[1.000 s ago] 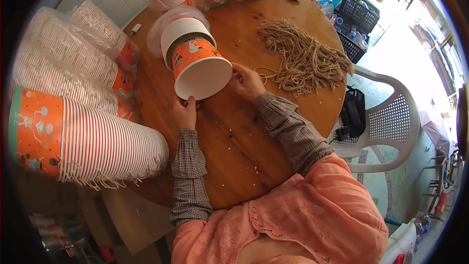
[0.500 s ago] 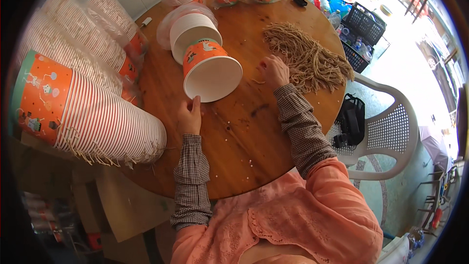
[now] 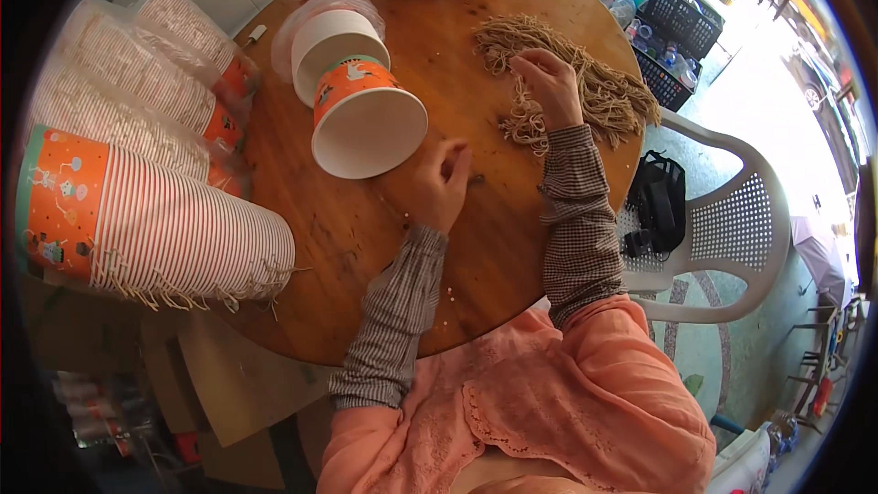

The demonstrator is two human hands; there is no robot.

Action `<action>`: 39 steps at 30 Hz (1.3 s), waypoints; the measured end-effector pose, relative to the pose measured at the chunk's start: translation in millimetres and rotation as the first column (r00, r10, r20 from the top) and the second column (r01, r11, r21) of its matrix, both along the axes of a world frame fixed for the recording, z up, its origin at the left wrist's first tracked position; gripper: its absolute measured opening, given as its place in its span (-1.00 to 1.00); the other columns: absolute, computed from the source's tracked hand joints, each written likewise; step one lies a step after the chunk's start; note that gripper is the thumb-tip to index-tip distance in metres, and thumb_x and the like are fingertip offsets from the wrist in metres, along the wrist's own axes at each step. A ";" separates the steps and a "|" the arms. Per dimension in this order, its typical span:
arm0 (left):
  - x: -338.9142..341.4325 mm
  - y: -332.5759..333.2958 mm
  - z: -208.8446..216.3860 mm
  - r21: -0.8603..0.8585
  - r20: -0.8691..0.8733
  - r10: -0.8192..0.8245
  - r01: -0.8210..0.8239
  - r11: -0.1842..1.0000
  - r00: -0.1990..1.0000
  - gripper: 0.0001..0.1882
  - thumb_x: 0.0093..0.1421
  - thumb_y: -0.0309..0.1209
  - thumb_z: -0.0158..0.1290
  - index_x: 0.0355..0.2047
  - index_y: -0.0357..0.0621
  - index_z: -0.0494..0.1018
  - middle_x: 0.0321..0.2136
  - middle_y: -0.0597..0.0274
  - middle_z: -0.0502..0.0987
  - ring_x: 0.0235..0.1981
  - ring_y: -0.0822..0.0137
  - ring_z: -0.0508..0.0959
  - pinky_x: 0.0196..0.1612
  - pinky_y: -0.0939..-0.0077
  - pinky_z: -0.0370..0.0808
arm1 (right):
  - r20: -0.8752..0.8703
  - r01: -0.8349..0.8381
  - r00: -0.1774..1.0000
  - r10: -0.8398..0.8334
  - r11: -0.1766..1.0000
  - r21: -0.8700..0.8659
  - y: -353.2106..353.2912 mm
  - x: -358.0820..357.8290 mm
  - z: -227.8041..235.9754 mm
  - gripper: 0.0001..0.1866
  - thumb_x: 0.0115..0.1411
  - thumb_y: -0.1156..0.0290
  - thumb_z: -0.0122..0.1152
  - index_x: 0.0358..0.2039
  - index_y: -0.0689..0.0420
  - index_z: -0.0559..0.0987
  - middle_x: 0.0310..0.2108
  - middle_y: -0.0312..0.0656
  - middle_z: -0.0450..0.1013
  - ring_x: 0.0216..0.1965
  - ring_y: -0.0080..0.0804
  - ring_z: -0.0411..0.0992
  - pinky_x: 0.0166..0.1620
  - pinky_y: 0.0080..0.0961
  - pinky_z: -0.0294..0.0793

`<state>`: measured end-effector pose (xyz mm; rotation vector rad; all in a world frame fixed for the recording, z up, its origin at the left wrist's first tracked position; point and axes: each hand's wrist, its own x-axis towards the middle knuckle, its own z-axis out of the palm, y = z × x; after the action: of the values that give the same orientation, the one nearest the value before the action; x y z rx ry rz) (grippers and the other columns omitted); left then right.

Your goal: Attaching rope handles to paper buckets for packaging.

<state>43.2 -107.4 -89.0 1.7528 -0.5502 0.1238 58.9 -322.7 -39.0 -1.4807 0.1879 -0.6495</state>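
My right hand [image 3: 552, 91] is closed in a pinch above a heap of tan strings [image 3: 604, 96]. Strands lie right beneath its fingertips, but whether one is pinched cannot be made out. My left hand [image 3: 441, 190], its fingers curled together, hovers over the table's middle; anything in it is hidden. Just left of it an orange paper bucket [image 3: 370, 134] with a white inside lies on its side, mouth toward me. Behind that stands a white paper bucket stack [image 3: 334, 32] in clear plastic.
On the left a long stack of orange and white buckets [image 3: 183, 220] lies with strings hanging off it. More bagged stacks [image 3: 137, 73] stand behind. The round wooden table [image 3: 457, 284] carries small white bits. A white plastic chair [image 3: 732, 220] holds a black bag [image 3: 660, 201]; black crates [image 3: 681, 37] stand beyond.
My left hand has left the orange bucket's rim and moved right, toward the table's middle. My right hand has moved up and right, over the string heap. The view has shifted slightly.
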 end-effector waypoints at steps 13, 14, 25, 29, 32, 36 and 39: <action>50.2 -103.0 -12.6 -0.250 -0.074 0.056 -0.073 0.965 0.996 -0.83 0.21 -0.39 0.08 -0.30 -0.26 0.47 -0.43 0.29 0.43 -0.53 0.50 0.44 -0.46 0.63 0.40 | -0.032 0.126 0.988 -0.148 0.918 -0.376 22.2 7.1 -20.3 -0.79 0.02 0.41 0.30 -0.41 0.32 0.60 -0.42 -0.20 0.40 -0.49 -0.53 0.38 -0.40 -0.58 0.41; 51.2 -102.6 -13.9 -0.265 -0.022 0.060 -0.064 0.962 0.998 -0.83 0.20 -0.39 0.08 -0.33 -0.27 0.47 -0.44 0.28 0.43 -0.53 0.50 0.44 -0.46 0.63 0.40 | -0.036 0.127 0.988 -0.151 0.919 -0.374 22.2 9.1 -21.0 -0.79 0.02 0.41 0.30 -0.41 0.32 0.60 -0.42 -0.20 0.40 -0.49 -0.53 0.38 -0.40 -0.58 0.41; 50.6 -87.4 -22.6 -0.264 -0.072 -0.111 0.089 0.960 0.991 -0.87 0.20 -0.44 0.07 -0.31 -0.26 0.44 -0.53 0.35 0.47 -0.54 0.58 0.42 -0.46 0.70 0.39 | 0.053 0.122 0.988 -0.143 0.950 0.287 9.2 15.8 -17.4 -0.89 0.22 0.44 0.10 -0.39 0.21 0.46 -0.59 -0.32 0.40 -0.70 -0.74 0.21 -0.68 -0.75 0.18; 50.9 -71.5 -19.3 -0.479 -0.380 -0.378 0.170 0.861 0.844 -0.88 0.18 -0.43 0.09 -0.31 -0.21 0.46 -0.51 0.38 0.47 -0.50 0.61 0.41 -0.42 0.72 0.37 | 0.055 0.271 0.950 -0.307 0.899 0.346 -1.1 17.6 -23.4 -0.87 0.26 0.42 0.06 -0.35 0.22 0.42 -0.52 -0.22 0.44 -0.69 -0.59 0.32 -0.67 -0.67 0.30; 50.6 -55.0 -16.9 -0.402 -0.373 -0.328 0.167 0.900 0.868 -0.87 0.22 -0.41 0.05 -0.31 -0.21 0.47 -0.49 0.38 0.48 -0.52 0.61 0.41 -0.44 0.73 0.35 | 0.050 0.288 0.947 -0.316 0.910 0.297 -4.8 18.6 -25.7 -0.86 0.25 0.43 0.07 -0.36 0.25 0.43 -0.55 -0.21 0.44 -0.64 -0.55 0.41 -0.65 -0.66 0.36; 49.3 -30.4 -22.2 -0.130 -0.096 -0.027 0.014 0.991 0.995 -0.83 0.25 -0.37 0.02 -0.32 -0.24 0.48 -0.44 0.36 0.49 -0.52 0.56 0.42 -0.43 0.71 0.38 | -0.061 0.176 0.983 -0.172 0.982 0.066 3.5 21.7 -29.9 -0.85 0.23 0.45 0.08 -0.38 0.29 0.45 -0.61 -0.20 0.44 -0.68 -0.53 0.40 -0.66 -0.62 0.38; 41.8 -9.6 -22.0 -0.083 -0.044 -0.007 0.003 0.997 0.999 -0.79 0.28 -0.34 -0.01 -0.21 -0.22 0.47 -0.40 0.33 0.51 -0.48 0.53 0.48 -0.42 0.68 0.40 | -0.070 -0.147 0.985 0.160 0.977 0.157 32.9 15.4 -22.3 -0.84 0.24 0.41 0.10 -0.35 0.26 0.46 -0.54 -0.23 0.47 -0.58 -0.56 0.45 -0.57 -0.67 0.42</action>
<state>85.1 -117.0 -111.0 1.6690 -0.5105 0.1028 74.3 -289.8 -61.3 -1.3614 0.1799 -0.4403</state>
